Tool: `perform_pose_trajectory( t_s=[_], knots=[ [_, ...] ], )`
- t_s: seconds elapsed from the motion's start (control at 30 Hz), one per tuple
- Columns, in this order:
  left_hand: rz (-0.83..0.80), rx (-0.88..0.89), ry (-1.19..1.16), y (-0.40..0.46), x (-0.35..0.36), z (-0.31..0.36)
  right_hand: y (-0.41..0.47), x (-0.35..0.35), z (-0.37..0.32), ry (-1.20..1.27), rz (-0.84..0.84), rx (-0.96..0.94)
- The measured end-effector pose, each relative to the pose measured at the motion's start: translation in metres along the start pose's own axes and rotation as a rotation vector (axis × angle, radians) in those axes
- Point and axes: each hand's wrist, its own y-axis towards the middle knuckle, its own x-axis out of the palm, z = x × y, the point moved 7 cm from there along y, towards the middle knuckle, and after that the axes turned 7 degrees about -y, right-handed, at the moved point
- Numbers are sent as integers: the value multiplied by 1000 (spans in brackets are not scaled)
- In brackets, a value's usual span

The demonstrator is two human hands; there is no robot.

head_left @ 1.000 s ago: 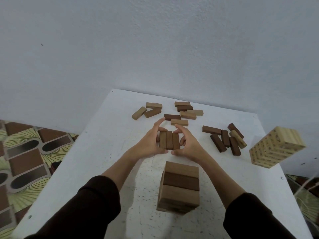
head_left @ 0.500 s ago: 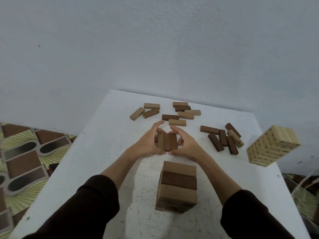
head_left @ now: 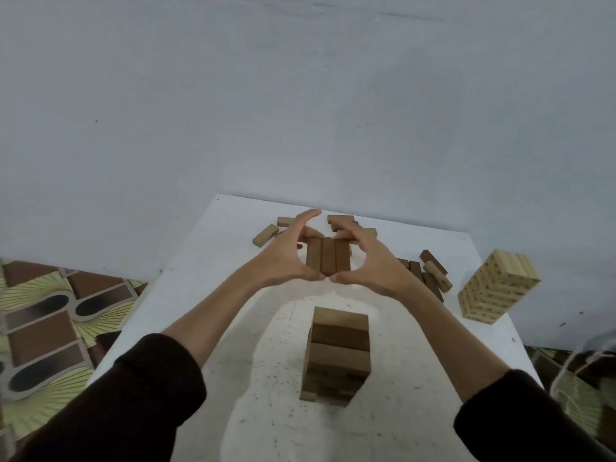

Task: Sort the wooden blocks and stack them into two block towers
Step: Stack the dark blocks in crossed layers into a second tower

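midway, left hand [head_left: 286,258] and right hand [head_left: 370,265] grip three brown wooden blocks [head_left: 328,260] above the half-built brown wooden tower [head_left: 338,351]; scattered loose blocks [head_left: 430,275] remain.

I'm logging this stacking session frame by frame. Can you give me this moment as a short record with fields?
left hand: grips the row of three blocks
right hand: grips the same row
row position: beyond the brown tower
pale tower: at the table's right edge
loose blocks: scattered at the far side

Dim, flat indoor light, soft shadows, slight blur, wide-angle bending at the edges.
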Motion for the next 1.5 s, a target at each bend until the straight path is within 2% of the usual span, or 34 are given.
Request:
perform_pose_trajectory(
  t_s=[0.17, 0.43, 1.07, 1.5],
  knots=[
    [8, 65, 20, -29, -6, 42, -29, -20, -37, -51, 49, -58],
    [-11, 102, 75, -78, 7, 72, -82, -21, -60, -84, 99, -76],
    [-118, -7, 129, -120, 33, 54, -125, 12, -45, -140, 47, -22],
    [-95, -35, 89, -123, 32, 46, -130, 12, -41, -155, 42, 0]
  ],
)
